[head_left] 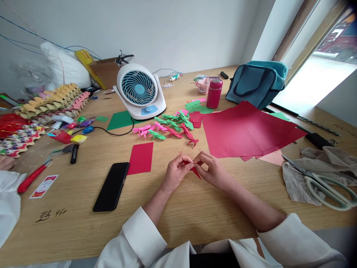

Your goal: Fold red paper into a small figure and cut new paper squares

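A small folded piece of red paper (196, 172) is pinched between my two hands, a little above the table. My left hand (177, 172) grips its left side with thumb and forefinger. My right hand (213, 172) closes thumb and fingers on its upper right part, so much of the paper is hidden. Beyond my hands lies a pile of folded paper figures (170, 124) in pink, green and red. A flat red paper rectangle (141, 158) rests to the left of my left hand. Large red sheets (248, 130) spread out to the right, past my right hand.
A black phone (111, 187) lies left of my forearms. Behind the figures stand a white fan (141, 91) and a red flask (214, 93). Scissors (325, 184) lie on a cloth at right, near a blue bag (255, 85). Another person's sleeve (9, 204) shows at far left.
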Available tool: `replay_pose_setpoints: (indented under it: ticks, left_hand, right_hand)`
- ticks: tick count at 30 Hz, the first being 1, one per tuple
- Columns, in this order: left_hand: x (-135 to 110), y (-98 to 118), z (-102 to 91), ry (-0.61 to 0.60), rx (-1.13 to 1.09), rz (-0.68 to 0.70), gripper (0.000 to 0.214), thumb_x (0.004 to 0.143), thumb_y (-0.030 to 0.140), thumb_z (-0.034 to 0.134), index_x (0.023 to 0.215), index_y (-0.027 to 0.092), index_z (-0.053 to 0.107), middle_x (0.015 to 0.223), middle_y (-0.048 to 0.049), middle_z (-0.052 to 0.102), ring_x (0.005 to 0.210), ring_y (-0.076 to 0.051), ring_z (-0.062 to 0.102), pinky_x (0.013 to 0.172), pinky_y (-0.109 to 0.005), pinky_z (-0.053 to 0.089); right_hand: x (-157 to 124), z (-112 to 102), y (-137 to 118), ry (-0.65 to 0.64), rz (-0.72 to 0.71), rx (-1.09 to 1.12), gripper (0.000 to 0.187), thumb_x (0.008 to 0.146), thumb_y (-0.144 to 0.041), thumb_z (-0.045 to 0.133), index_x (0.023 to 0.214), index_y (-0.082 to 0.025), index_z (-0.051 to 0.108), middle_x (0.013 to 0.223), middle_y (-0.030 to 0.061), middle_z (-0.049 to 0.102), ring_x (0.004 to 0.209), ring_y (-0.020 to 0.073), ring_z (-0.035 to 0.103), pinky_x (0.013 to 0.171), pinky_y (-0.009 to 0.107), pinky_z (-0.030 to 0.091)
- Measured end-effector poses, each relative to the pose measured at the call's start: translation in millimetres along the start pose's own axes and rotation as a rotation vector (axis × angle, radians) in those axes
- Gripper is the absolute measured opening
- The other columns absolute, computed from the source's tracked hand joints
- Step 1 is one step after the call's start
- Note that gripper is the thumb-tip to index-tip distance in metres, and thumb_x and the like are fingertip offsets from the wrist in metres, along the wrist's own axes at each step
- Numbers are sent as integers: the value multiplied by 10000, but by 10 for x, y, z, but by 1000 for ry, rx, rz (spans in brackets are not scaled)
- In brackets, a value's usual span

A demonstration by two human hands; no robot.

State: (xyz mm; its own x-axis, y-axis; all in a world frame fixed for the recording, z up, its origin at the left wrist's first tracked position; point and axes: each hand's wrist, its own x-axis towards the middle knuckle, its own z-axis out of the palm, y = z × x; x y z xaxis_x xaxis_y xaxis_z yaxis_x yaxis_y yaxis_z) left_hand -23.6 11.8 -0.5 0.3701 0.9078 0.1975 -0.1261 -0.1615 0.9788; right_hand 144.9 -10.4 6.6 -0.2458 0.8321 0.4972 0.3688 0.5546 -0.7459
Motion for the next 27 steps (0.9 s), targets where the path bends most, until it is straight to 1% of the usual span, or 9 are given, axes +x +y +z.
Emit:
replay_pose_setpoints:
  ticks: [2,5,9,13,17,23,27]
  left_hand:
    - [3,-6,-8,4,54,23,167,830,307,687,792,163,615,797,-2,591,775,-124,547,743,-232,446]
    - [1,-34,-17,36,108,9,191,856,329,654,785,160,600,772,3,564,735,-116,521,705,-224,429]
    - [-8,-63,-12,67,66,-47,210,856,364,646,813,165,596,755,8,556,715,-119,513,689,-224,424]
    - [-14,-46,2,82,105,-59,240,833,396,665,801,164,609,747,2,564,704,-124,510,681,-224,422]
    - [-19,-43,7,105,113,-57,270,842,424,649,795,165,590,735,5,552,687,-121,502,667,-224,425]
    - [-9,-84,0,269,37,-58,300,831,451,659,791,169,561,719,25,522,665,-106,489,661,-214,424]
    - [-13,-86,3,328,5,-60,313,818,459,671,788,169,556,721,26,526,668,-103,492,662,-212,417]
  right_hand:
    - [3,3,5,-10,10,-9,109,880,-111,542,828,-202,570,804,17,574,707,131,569,661,262,482]
    - [1,11,22,-25,33,-6,103,877,-109,542,850,-201,580,830,22,585,724,133,582,679,266,489]
    - [-5,17,39,-42,40,-17,110,883,-112,528,848,-200,584,832,24,586,726,137,580,674,270,483]
    - [-8,10,36,-55,28,-51,118,879,-115,528,823,-199,589,823,28,589,713,142,578,664,278,475]
    - [-6,0,35,-71,46,-50,110,880,-125,537,830,-198,602,829,29,598,714,142,584,663,272,474]
    - [20,-49,43,-52,63,-27,116,881,-126,540,809,-199,595,818,21,586,723,141,581,673,270,471]
    - [32,-78,29,-23,70,-22,135,930,-183,513,828,-196,600,808,33,603,736,155,574,683,284,467]
